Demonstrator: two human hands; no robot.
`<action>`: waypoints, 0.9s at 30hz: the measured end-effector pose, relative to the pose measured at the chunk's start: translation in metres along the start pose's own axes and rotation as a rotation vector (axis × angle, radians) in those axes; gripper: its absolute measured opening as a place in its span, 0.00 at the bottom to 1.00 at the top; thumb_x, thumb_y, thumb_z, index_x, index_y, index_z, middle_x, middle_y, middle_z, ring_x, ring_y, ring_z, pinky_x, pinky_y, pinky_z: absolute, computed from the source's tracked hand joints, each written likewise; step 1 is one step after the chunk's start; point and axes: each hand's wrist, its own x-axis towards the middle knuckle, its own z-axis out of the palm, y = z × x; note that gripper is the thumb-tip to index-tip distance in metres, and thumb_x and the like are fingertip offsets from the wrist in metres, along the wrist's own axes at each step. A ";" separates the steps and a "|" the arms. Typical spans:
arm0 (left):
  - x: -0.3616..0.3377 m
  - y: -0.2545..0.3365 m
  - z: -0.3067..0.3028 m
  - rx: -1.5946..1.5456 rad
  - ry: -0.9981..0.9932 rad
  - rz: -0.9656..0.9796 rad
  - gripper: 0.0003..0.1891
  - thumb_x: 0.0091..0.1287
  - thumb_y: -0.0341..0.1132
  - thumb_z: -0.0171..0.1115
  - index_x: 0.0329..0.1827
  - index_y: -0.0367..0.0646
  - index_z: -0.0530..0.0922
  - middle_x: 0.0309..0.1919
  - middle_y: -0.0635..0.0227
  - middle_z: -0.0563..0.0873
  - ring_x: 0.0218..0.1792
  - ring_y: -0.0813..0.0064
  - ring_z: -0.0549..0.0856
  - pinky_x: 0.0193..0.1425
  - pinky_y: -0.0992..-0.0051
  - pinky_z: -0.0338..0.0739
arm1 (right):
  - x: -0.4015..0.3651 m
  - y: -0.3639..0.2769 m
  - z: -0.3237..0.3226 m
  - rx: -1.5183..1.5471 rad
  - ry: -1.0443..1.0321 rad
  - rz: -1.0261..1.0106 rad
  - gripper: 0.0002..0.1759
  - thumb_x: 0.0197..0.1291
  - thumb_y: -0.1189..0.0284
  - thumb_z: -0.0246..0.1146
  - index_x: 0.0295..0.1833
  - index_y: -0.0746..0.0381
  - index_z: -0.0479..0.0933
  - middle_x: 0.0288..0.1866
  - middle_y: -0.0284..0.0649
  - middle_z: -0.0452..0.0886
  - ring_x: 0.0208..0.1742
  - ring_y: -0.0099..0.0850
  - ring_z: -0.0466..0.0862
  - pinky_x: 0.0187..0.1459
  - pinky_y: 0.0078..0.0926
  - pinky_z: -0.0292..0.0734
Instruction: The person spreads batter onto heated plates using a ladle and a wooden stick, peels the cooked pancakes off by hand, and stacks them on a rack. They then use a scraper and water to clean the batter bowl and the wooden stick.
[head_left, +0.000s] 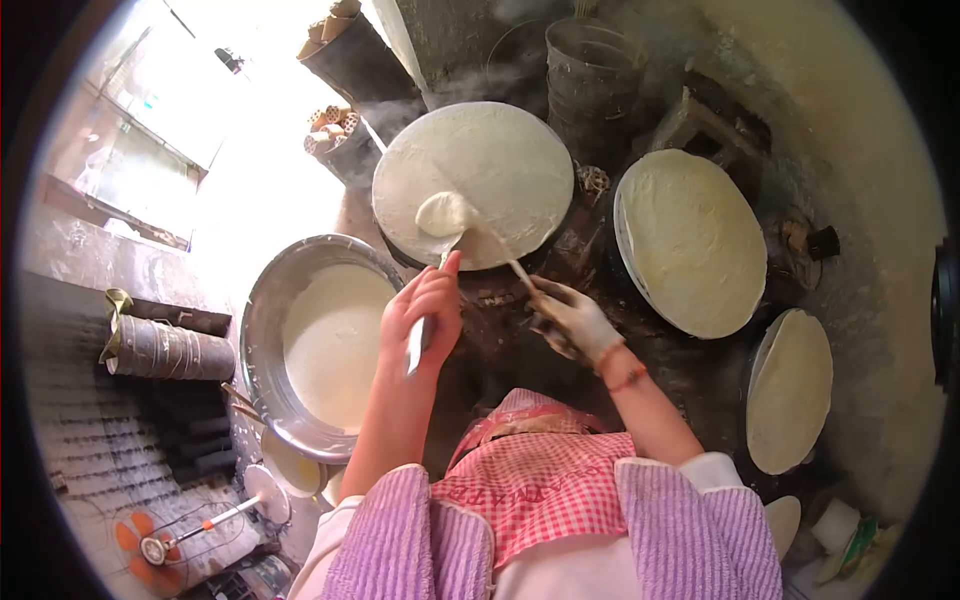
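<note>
My left hand [430, 305] is closed around the metal handle of a ladle [445, 213], whose bowl holds pale batter above the nearest round griddle. A large thin pancake [490, 150] covers that griddle. In my right hand [575, 322], which wears a pale, stained glove, is the thin handle of a spreading tool [519, 268]. Its blade reaches over the front edge of the pancake beside the ladle, blurred and partly hidden. To the left stands a big metal basin [262, 345] of the same pale batter.
On the right, more pale pancakes lie on a second griddle [690, 240] and a third [790, 390]. Behind are a dark metal bucket [597, 75] and holed fuel briquettes [332, 128]. A fan [153, 550] and a rusty cylinder [170, 348] are at left. Steam hangs in the air.
</note>
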 end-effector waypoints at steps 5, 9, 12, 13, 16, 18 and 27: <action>-0.067 0.025 -0.007 0.376 -0.322 0.011 0.24 0.80 0.35 0.37 0.74 0.31 0.56 0.23 0.75 0.60 0.16 0.86 0.60 0.12 0.82 0.59 | -0.022 0.005 -0.023 0.029 0.406 -0.104 0.27 0.67 0.66 0.62 0.70 0.55 0.68 0.28 0.31 0.78 0.15 0.18 0.72 0.13 0.16 0.62; -0.120 0.072 0.022 0.647 -0.327 0.172 0.24 0.81 0.35 0.35 0.76 0.33 0.53 0.24 0.74 0.60 0.16 0.87 0.59 0.12 0.84 0.58 | 0.028 0.012 0.057 -0.446 0.182 0.023 0.25 0.66 0.62 0.62 0.67 0.54 0.72 0.28 0.30 0.78 0.15 0.17 0.73 0.13 0.17 0.65; -0.162 0.096 0.045 0.625 -0.230 0.264 0.23 0.81 0.34 0.35 0.74 0.31 0.55 0.25 0.75 0.60 0.16 0.88 0.58 0.13 0.85 0.57 | 0.080 -0.009 0.094 -0.594 0.060 -0.029 0.26 0.66 0.61 0.63 0.68 0.54 0.72 0.29 0.30 0.79 0.15 0.17 0.74 0.14 0.17 0.67; -0.177 0.108 0.045 0.585 -0.121 0.334 0.22 0.81 0.34 0.36 0.73 0.31 0.56 0.25 0.75 0.60 0.16 0.88 0.58 0.13 0.86 0.56 | 0.088 -0.025 0.103 -0.584 0.096 -0.036 0.27 0.66 0.61 0.62 0.69 0.55 0.71 0.29 0.31 0.79 0.16 0.18 0.74 0.15 0.17 0.68; -0.222 0.139 0.022 0.503 0.090 0.482 0.21 0.81 0.35 0.37 0.70 0.29 0.60 0.24 0.76 0.59 0.16 0.88 0.58 0.14 0.85 0.56 | 0.123 -0.031 0.087 -0.560 0.197 -0.008 0.28 0.65 0.62 0.62 0.69 0.57 0.71 0.28 0.32 0.78 0.16 0.19 0.75 0.15 0.18 0.68; -0.250 0.154 0.000 0.474 0.122 0.492 0.21 0.81 0.35 0.38 0.70 0.29 0.60 0.24 0.76 0.59 0.16 0.88 0.58 0.14 0.85 0.57 | 0.106 -0.041 0.093 -0.620 0.157 -0.011 0.27 0.65 0.62 0.63 0.68 0.57 0.71 0.28 0.32 0.77 0.15 0.20 0.75 0.14 0.18 0.67; -0.302 0.123 0.010 0.510 0.064 0.458 0.24 0.81 0.36 0.36 0.73 0.29 0.55 0.23 0.76 0.58 0.16 0.89 0.57 0.14 0.86 0.57 | 0.070 -0.042 0.097 -0.731 0.198 0.025 0.23 0.62 0.67 0.65 0.64 0.58 0.76 0.25 0.32 0.76 0.15 0.20 0.71 0.16 0.20 0.67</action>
